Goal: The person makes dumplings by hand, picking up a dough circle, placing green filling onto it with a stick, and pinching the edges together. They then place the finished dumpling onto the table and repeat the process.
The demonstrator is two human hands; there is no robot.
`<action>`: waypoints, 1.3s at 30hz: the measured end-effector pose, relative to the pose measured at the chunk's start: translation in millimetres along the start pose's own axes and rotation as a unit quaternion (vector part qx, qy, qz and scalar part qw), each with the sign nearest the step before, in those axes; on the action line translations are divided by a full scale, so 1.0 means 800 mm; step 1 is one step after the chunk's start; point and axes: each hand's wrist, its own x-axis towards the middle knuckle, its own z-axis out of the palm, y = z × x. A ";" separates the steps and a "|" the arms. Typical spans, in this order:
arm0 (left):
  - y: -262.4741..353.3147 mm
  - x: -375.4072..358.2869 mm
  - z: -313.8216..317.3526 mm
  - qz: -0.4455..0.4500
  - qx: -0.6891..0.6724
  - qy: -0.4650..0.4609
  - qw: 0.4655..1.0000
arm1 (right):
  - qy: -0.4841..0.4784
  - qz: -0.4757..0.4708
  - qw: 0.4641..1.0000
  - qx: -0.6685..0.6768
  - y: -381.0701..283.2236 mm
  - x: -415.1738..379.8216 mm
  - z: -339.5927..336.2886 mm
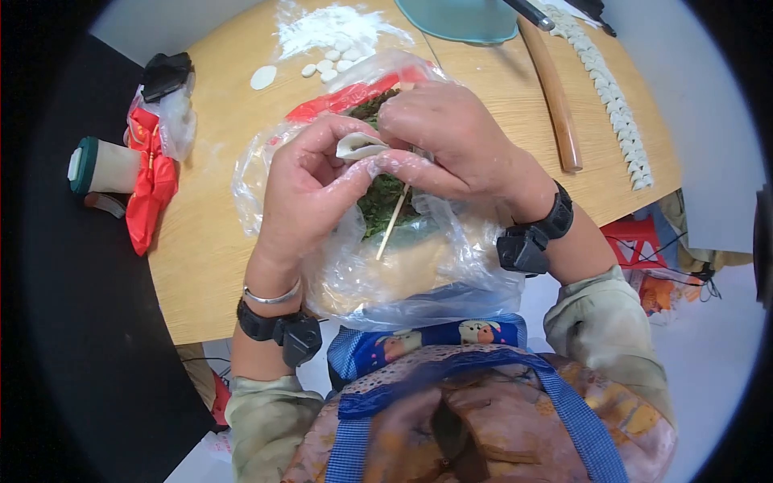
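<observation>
A small folded dumpling (360, 146) is pinched between my two hands, its edge partly parted toward me. My left hand (310, 177) closes its thumb and fingers on the dumpling's left side. Fingers curled, my right hand (451, 137) presses thumb and forefinger at its right edge. Flour dusts the fingertips of both. Beneath them a clear plastic bag (362, 274) lies spread around dark green chopped filling (382, 211). A thin wooden chopstick (393, 221) slants out of the filling toward me.
Dough pieces (328, 66), a flat round wrapper (263, 77) and loose flour (338, 28) lie at the back. On the right are a rolling pin (555, 105) and a long row of finished dumplings (612, 101). Red bags (151, 181) and a tissue roll (109, 167) sit left.
</observation>
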 end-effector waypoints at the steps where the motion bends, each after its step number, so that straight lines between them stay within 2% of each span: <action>1: 0.000 0.000 0.000 0.001 -0.004 0.001 1.000 | -0.004 0.000 1.000 -0.001 0.000 0.000 0.001; 3: -0.001 0.000 -0.001 -0.006 0.033 0.009 0.999 | 0.006 -0.019 1.000 -0.006 0.002 0.001 0.005; 9: -0.001 -0.001 -0.005 -0.023 -0.026 0.008 0.999 | -0.002 -0.016 1.000 -0.011 0.007 0.000 0.006; 12: -0.002 -0.002 -0.004 0.004 0.023 -0.003 1.000 | -0.002 -0.013 1.000 0.021 0.003 0.001 0.002; 16: -0.011 -0.001 -0.003 0.009 -0.009 -0.022 1.000 | -0.021 0.008 1.000 0.020 0.002 0.001 0.003; 25: -0.016 0.001 -0.005 -0.011 0.069 -0.030 0.997 | -0.021 -0.023 0.999 -0.011 0.007 0.002 0.012; 27: -0.018 0.002 0.001 0.030 0.023 0.025 0.999 | 0.015 -0.032 0.999 -0.021 0.008 0.002 0.013; 28: -0.014 0.002 0.000 0.030 0.024 0.025 0.999 | 0.015 -0.032 0.999 -0.021 0.008 0.002 0.012; 30: -0.003 0.000 -0.004 -0.027 -0.005 -0.014 1.000 | 0.007 -0.015 1.000 -0.012 0.007 0.001 0.008; 33: -0.006 0.000 -0.011 -0.041 -0.005 -0.054 0.998 | -0.026 0.020 0.999 0.031 0.004 0.002 0.001; 37: -0.010 -0.001 -0.005 0.002 -0.011 -0.065 0.998 | -0.027 0.035 0.999 0.027 0.003 0.000 0.003; 39: -0.015 0.000 -0.003 0.013 0.002 -0.041 0.999 | -0.019 0.024 0.999 0.028 0.003 0.000 0.006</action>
